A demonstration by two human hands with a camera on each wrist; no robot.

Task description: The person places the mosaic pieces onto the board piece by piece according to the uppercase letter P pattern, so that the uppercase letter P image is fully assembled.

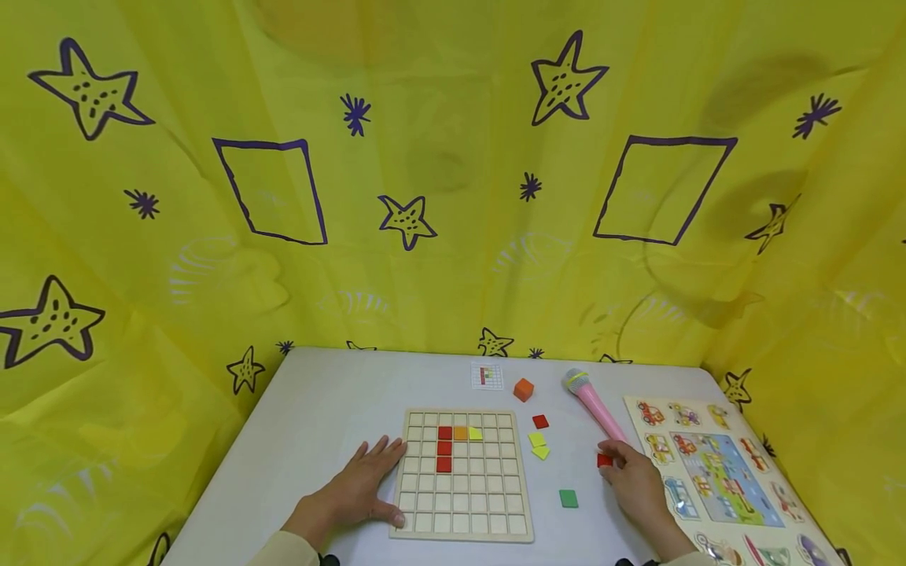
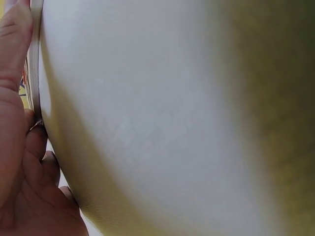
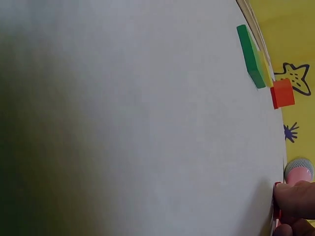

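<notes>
A wooden grid board (image 1: pixel 488 503) lies on the table. My left hand (image 1: pixel 361 483) rests at its left side with fingers spread, fingertips at the edge and thumb at the near corner. In the left wrist view the thumb (image 2: pixel 14 54) lies along the board's edge (image 2: pixel 35 59). On the board are red square tiles (image 1: pixel 443 448) in a column, an orange tile (image 1: pixel 461 433) and a yellow tile (image 1: pixel 475 434) with a cut corner. To the right, my right hand (image 1: pixel 640 483) pinches a red tile (image 1: pixel 604 460) at the table surface, partly hidden by the fingers.
A green tile (image 1: pixel 569 498), yellow pieces (image 1: pixel 538 440) and another red tile (image 1: pixel 541 421) lie right of the board. Behind are a pattern card (image 1: pixel 495 385), an orange cube (image 1: pixel 524 389) and a pink microphone (image 1: pixel 598 405). A picture puzzle board (image 1: pixel 729 479) lies far right.
</notes>
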